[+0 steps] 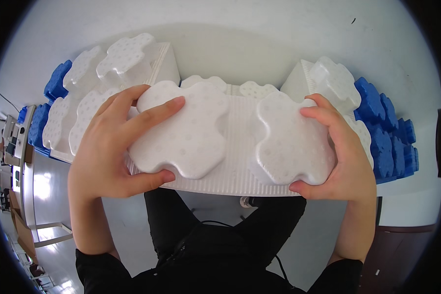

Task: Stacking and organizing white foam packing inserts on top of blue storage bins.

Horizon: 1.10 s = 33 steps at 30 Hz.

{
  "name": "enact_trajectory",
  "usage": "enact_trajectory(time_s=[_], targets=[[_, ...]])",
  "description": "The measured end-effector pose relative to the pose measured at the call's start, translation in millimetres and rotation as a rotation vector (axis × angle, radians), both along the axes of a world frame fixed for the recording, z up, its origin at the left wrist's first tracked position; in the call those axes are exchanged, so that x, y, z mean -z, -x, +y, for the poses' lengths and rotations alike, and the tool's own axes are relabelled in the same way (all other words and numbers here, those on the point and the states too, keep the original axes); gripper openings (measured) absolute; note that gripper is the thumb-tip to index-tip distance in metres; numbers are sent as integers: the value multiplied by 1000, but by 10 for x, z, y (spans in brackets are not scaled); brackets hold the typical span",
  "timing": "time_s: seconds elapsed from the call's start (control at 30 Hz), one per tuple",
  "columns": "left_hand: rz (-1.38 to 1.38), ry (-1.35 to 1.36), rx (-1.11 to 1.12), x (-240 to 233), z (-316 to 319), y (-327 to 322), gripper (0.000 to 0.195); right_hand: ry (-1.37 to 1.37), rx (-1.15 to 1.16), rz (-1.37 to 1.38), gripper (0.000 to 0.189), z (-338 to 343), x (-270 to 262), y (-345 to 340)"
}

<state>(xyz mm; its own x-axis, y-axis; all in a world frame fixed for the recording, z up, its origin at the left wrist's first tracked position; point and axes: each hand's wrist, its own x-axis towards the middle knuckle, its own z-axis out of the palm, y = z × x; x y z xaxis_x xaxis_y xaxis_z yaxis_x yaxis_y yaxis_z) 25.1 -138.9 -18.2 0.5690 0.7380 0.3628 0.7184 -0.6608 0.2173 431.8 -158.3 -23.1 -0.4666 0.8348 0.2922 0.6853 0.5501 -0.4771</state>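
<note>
My left hand (114, 143) grips a white foam block (194, 128) with a lobed, wavy outline and a dimpled top. Its thumb rests on the block's near edge and one finger lies across the top. Opposite it, my right hand (330, 147) clasps a second white foam block (290, 143), thumb at the near edge and fingers over the far right corner. Both blocks are above a white ribbed foam base (239, 147); whether they are joined to it cannot be told. Two more white blocks, a left one (207, 83) and a right one (257, 89), show partly behind.
More white blocks (125, 55) stand at the left, others (334, 82) at the right. Blue blocks (380, 147) are stacked beyond on the right, and a few blue ones (40, 123) on the left. A pale wall (228, 47) rises behind. A worktable (28, 176) stands far left.
</note>
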Motion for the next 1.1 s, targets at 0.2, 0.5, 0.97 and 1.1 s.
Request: enact_trajectory(time_s=[0.2,0.5,0.97,1.1], targets=[[-14,21,-20,31,-15,18,104,11,-19,32,107,-14,27,-18],[-5,10,-4,48,5,55,104,-15,-73,117,98,10,76,-41],[-17,-25,14,0,20,-22,89,-38,-25,3,118,-1,39,6],[79,-65,-5,-25,14,-21,89,19,33,25,119,1,48,35]])
